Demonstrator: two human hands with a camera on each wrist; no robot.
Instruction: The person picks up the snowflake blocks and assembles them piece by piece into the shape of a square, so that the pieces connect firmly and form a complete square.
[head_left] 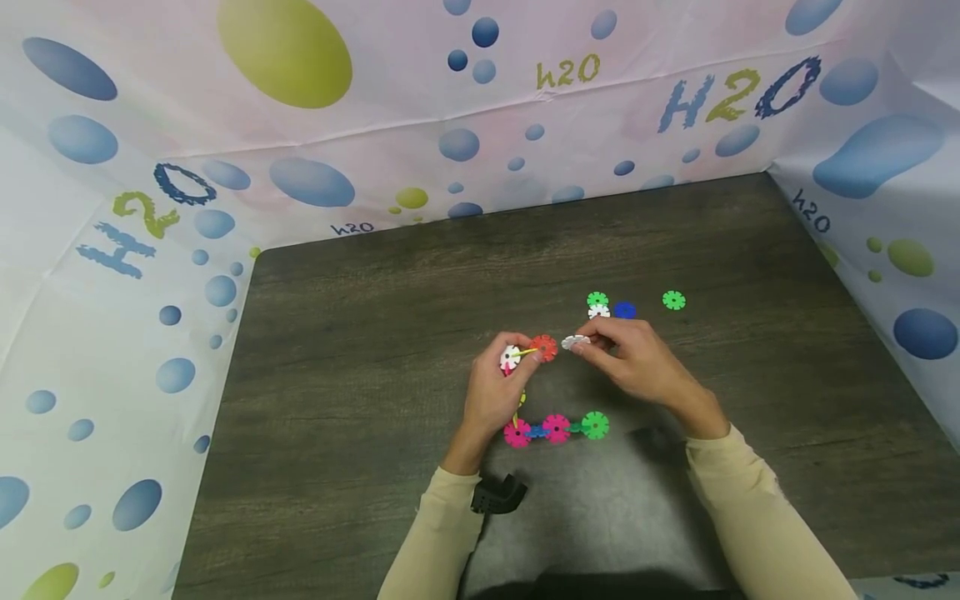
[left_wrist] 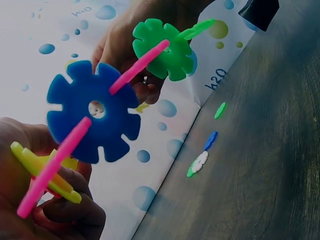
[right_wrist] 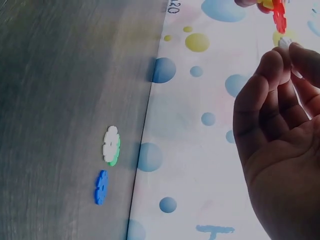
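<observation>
In the head view my left hand (head_left: 495, 387) grips a chain of interlocking notched plastic discs. A red disc (head_left: 543, 347) sticks out past its fingertips, joined to a yellow disc seen edge-on, with a white disc (head_left: 510, 357) beside it. Lower down, the chain runs rightward through pink discs (head_left: 557, 428) to a green disc (head_left: 596, 425). My right hand (head_left: 637, 358) pinches a loose white disc (head_left: 575, 342) between thumb and fingertips, close to the red disc's right edge. The left wrist view shows a blue disc (left_wrist: 115, 120) slotted between pink ones.
Beyond my right hand on the dark wooden table (head_left: 360, 333) lie a green disc (head_left: 597, 297), a white disc (head_left: 598, 312) overlapping it, a blue disc (head_left: 625, 310) and another green disc (head_left: 674, 300). A patterned sheet (head_left: 405, 142) rises along the table's back and sides.
</observation>
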